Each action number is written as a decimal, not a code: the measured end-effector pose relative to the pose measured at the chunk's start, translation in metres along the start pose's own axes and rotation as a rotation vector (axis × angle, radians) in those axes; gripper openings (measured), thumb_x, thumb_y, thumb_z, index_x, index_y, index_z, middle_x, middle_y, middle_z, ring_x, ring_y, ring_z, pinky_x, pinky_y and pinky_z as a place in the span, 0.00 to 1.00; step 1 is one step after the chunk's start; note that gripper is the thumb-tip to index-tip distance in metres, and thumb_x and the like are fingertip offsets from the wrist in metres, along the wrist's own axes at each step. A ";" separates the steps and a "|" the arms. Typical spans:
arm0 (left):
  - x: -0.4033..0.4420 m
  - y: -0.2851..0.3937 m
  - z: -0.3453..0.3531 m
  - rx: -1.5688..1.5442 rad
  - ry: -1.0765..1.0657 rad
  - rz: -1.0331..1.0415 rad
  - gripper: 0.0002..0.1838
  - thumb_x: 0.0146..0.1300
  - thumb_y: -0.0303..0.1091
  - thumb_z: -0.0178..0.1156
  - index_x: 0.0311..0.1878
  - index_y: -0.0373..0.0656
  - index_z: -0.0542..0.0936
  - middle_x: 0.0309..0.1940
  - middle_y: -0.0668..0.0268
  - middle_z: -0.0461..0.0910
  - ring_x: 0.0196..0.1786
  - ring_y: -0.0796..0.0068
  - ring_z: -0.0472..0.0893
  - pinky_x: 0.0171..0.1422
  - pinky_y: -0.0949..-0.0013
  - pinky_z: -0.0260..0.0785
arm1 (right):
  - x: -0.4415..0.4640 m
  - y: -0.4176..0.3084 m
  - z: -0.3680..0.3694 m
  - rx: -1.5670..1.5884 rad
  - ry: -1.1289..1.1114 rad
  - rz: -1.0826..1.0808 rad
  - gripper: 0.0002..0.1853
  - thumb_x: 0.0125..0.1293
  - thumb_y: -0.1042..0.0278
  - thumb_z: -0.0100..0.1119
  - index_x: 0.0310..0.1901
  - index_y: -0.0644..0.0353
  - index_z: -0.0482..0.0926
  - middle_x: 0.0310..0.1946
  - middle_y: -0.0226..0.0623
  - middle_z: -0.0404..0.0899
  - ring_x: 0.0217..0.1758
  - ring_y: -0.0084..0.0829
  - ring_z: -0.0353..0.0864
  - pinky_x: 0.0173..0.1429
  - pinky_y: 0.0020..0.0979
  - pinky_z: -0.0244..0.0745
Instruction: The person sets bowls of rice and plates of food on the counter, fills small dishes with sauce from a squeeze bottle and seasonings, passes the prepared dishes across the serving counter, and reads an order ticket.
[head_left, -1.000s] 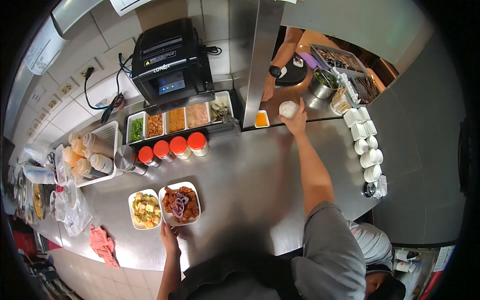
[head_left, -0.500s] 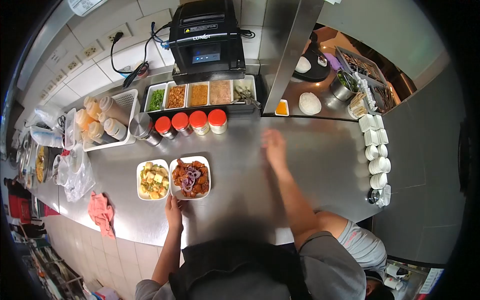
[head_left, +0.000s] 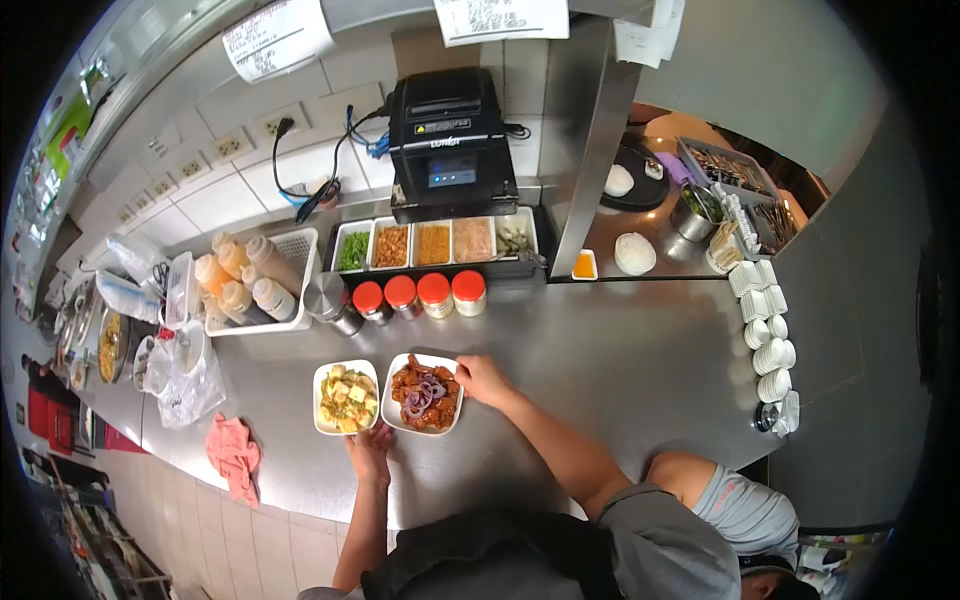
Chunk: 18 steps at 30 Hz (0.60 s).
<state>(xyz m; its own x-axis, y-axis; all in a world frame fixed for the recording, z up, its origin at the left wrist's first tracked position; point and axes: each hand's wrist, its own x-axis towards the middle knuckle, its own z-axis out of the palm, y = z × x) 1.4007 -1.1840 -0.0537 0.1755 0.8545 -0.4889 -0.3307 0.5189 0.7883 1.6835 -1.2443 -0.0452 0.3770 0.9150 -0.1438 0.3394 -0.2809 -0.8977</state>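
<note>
Two white square bowls stand side by side on the steel counter. The left bowl holds pale yellow cubes in a sauce with green bits. In the right bowl are dark glazed brown pieces topped with purple onion rings. My left hand is at the lower right corner of the left bowl, fingertips at its rim and partly hidden beneath it. With its fingers closed on the right-hand rim of the glazed-food bowl, my right hand reaches in from the right.
Red-lidded jars, a topping rack and a black printer line the back. Squeeze bottles fill a white basket at left, near a pink cloth. Small white dishes stack at right. Another person's sleeve shows lower right.
My right hand has come down and left from over the counter to the glazed-food bowl's rim. A small gap has opened between the bowls, and my left hand is now at the left bowl.
</note>
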 end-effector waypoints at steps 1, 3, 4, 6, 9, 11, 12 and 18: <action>0.001 0.000 0.003 -0.010 0.016 -0.012 0.26 0.71 0.31 0.49 0.68 0.51 0.51 0.49 0.55 0.77 0.45 0.65 0.82 0.47 0.64 0.77 | -0.008 0.000 -0.003 -0.075 0.058 0.015 0.10 0.66 0.68 0.55 0.32 0.66 0.78 0.21 0.47 0.81 0.18 0.34 0.83 0.27 0.39 0.77; 0.006 -0.002 0.010 -0.036 0.032 -0.009 0.25 0.71 0.31 0.49 0.66 0.52 0.51 0.48 0.56 0.77 0.44 0.66 0.82 0.47 0.65 0.77 | -0.023 0.015 -0.011 -0.109 0.218 -0.036 0.09 0.65 0.67 0.55 0.33 0.66 0.78 0.22 0.49 0.81 0.21 0.39 0.83 0.29 0.42 0.77; 0.008 -0.004 0.012 -0.052 0.035 0.006 0.24 0.71 0.31 0.49 0.65 0.52 0.51 0.48 0.56 0.77 0.44 0.66 0.82 0.47 0.65 0.77 | -0.031 0.024 -0.018 -0.127 0.293 -0.062 0.09 0.64 0.67 0.55 0.33 0.66 0.79 0.22 0.50 0.81 0.22 0.41 0.84 0.30 0.43 0.76; 0.008 -0.007 0.016 -0.060 0.040 0.043 0.23 0.71 0.31 0.49 0.64 0.52 0.52 0.47 0.56 0.77 0.44 0.66 0.82 0.47 0.65 0.77 | -0.047 0.044 -0.037 -0.105 0.383 -0.027 0.10 0.64 0.66 0.56 0.33 0.66 0.78 0.23 0.52 0.80 0.24 0.46 0.83 0.32 0.45 0.76; 0.007 -0.009 0.023 -0.044 0.061 0.092 0.23 0.71 0.30 0.50 0.64 0.52 0.53 0.48 0.57 0.77 0.44 0.66 0.82 0.47 0.64 0.77 | -0.077 0.071 -0.079 -0.053 0.473 0.071 0.12 0.63 0.65 0.57 0.33 0.68 0.78 0.25 0.54 0.80 0.28 0.54 0.81 0.36 0.46 0.75; 0.008 -0.014 0.027 -0.055 0.099 0.098 0.25 0.71 0.30 0.51 0.65 0.52 0.52 0.48 0.57 0.77 0.44 0.66 0.82 0.47 0.64 0.77 | -0.093 0.098 -0.105 -0.191 0.610 0.044 0.11 0.65 0.68 0.54 0.35 0.69 0.80 0.19 0.44 0.79 0.21 0.29 0.82 0.27 0.35 0.76; 0.004 -0.016 0.032 -0.059 0.126 0.097 0.24 0.70 0.29 0.52 0.64 0.52 0.55 0.47 0.59 0.77 0.42 0.67 0.82 0.46 0.64 0.77 | -0.105 0.106 -0.120 -0.228 0.674 0.059 0.11 0.66 0.69 0.54 0.35 0.69 0.80 0.19 0.43 0.79 0.21 0.28 0.82 0.27 0.34 0.77; -0.046 -0.032 0.055 0.045 -0.101 -0.021 0.25 0.68 0.28 0.57 0.65 0.51 0.59 0.49 0.60 0.77 0.42 0.65 0.83 0.48 0.63 0.76 | -0.151 0.129 -0.205 -0.032 1.149 0.335 0.15 0.68 0.66 0.54 0.30 0.72 0.80 0.17 0.47 0.80 0.17 0.36 0.82 0.26 0.38 0.77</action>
<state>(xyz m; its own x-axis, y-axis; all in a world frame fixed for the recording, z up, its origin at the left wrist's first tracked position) 1.4544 -1.2384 -0.0362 0.2753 0.8402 -0.4673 -0.2842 0.5355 0.7953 1.8465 -1.4778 -0.0537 0.9947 0.0053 0.1026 0.0926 -0.4782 -0.8734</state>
